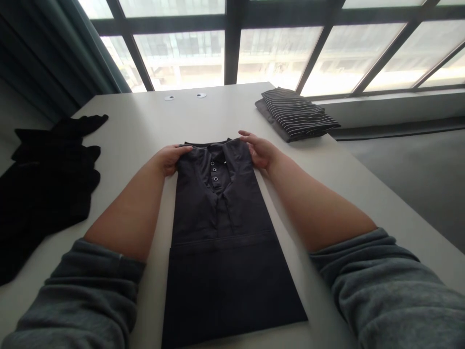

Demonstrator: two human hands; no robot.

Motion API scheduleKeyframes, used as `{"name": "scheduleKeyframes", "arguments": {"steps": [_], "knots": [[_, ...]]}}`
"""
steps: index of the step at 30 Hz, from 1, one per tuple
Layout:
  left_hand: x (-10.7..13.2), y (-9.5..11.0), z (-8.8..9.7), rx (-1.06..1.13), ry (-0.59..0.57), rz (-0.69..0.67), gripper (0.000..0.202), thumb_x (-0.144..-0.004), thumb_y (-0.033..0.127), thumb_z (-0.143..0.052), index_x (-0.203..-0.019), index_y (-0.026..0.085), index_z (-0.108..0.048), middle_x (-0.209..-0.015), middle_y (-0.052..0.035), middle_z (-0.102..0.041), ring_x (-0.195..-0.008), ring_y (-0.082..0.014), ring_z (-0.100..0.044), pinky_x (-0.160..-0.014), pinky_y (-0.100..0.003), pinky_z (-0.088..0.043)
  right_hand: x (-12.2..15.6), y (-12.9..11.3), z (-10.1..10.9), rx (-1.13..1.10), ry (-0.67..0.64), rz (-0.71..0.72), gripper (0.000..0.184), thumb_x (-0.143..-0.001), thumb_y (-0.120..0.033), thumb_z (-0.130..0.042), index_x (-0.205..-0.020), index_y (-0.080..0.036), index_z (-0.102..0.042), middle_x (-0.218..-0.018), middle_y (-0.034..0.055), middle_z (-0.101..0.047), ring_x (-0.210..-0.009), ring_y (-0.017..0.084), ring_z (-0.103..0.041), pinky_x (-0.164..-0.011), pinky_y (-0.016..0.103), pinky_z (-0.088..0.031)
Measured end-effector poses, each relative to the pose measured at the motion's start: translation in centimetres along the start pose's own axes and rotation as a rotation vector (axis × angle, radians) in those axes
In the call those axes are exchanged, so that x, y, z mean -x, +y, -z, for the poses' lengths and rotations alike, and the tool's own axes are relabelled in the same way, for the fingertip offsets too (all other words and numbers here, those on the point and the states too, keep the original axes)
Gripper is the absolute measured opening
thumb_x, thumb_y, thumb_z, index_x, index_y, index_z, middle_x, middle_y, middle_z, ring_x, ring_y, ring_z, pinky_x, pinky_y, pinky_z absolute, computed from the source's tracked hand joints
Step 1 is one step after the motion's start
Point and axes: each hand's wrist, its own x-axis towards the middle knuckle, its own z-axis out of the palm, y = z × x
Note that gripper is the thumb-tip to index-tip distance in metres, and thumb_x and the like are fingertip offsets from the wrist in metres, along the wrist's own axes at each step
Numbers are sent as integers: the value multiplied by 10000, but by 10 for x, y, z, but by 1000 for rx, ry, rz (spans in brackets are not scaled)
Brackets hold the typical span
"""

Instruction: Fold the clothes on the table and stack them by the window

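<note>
Pinching is seen at the collar end: the left hand (169, 159) is closed on a dark grey buttoned polo shirt (221, 232), the right hand (258, 150) curled over it, grip perhaps loose. The shirt is laid flat on the white table (145, 121), its sides folded in and the collar end not yet folded down.

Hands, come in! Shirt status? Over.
Left hand pinching shoulder of dark shirt; right hand open on the other. Shirt folded narrow, flat on table. Striped stack, black pile well clear.

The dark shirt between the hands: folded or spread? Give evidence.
Folded: the dark shirt forms a narrow rectangle, no sleeves showing, a crosswise edge across its lower half.
</note>
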Motion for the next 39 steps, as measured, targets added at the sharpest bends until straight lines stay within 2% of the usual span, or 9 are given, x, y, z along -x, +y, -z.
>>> {"name": "scheduleKeyframes", "arguments": {"steps": [3, 9, 13, 18, 25, 29, 32, 34, 39], "knots": [[2, 3, -2, -36, -25, 16, 249, -748, 187, -877, -940, 113, -737, -875, -119, -792, -783, -219, -771, -776, -348, -685, 0, -5, 1, -37, -21, -41, 513, -842, -157, -748, -1305, -224, -534, -1019, 30, -706, -877, 176, -724, -825, 337, -666], [8, 0, -8, 10, -53, -244, 382, -691, 228, -905, -1011, 158, -708, -908, -58, -788, -830, -201, -766, -856, -374, -671, 7, -9, -9, 20, -32, -43, 488, -791, -102, -755, -1248, -199, -615, -975, 36, -762, -845, 193, -740, -826, 387, -666], [17, 5, -4, -31, -49, -387, 461, -646, 288, -940, -1032, 171, -715, -951, -46, -788, -876, -205, -762, -893, -374, -654, 20, -19, -19, 43, -76, 73, 420, -763, -139, -776, -1175, -166, -701, -1008, 67, -794, -901, 212, -746, -897, 410, -647], [44, 20, -1, -162, -58, -520, 580, -604, 323, -971, -1114, 175, -740, -981, -33, -791, -912, -216, -753, -919, -394, -638, 38, -33, -26, 160, -119, 257, 456, -663, -204, -854, -1110, -167, -768, -1001, 55, -803, -915, 213, -734, -911, 395, -619], [95, 20, 7, -388, -69, -603, 666, -637, 394, -958, -1236, 191, -749, -1100, -69, -803, -1042, -277, -746, -983, -442, -612, 91, -37, -21, 526, -79, 477, 454, -694, -242, -837, -1145, -191, -811, -949, 23, -801, -874, 216, -732, -851, 377, -605], [129, 10, 13, -668, -117, -607, 499, -766, 463, -859, -1196, 219, -795, -1147, -76, -815, -1109, -316, -748, -1081, -490, -567, 132, -24, -10, 917, -106, 578, 321, -809, -197, -718, -1102, -230, -844, -1016, 16, -827, -951, 241, -763, -930, 375, -588], [150, -2, 15, -932, -233, -607, 335, -827, 373, -755, -1140, 281, -830, -1223, -29, -810, -1189, -320, -739, -1148, -489, -532, 151, -7, -3, 1210, -180, 545, 385, -828, -106, -651, -1105, -276, -857, -1032, 1, -836, -930, 239, -783, -947, 363, -586], [159, -11, 16, -1041, -300, -612, 372, -808, 252, -689, -1148, 297, -832, -1287, -6, -785, -1223, -311, -732, -1158, -477, -532, 158, 2, 0, 1314, -225, 522, 435, -838, -72, -625, -1144, -285, -850, -1110, 6, -829, -987, 248, -789, -979, 361, -582], [170, -28, 16, -1120, -231, -677, 520, -791, 124, -566, -1222, 291, -805, -1392, 9, -726, -1260, -295, -719, -1156, -475, -536, 166, 12, -3, 1434, -183, 556, 431, -917, -114, -610, -1266, -275, -806, -1177, 35, -814, -1049, 262, -787, -991, 363, -580]]}}
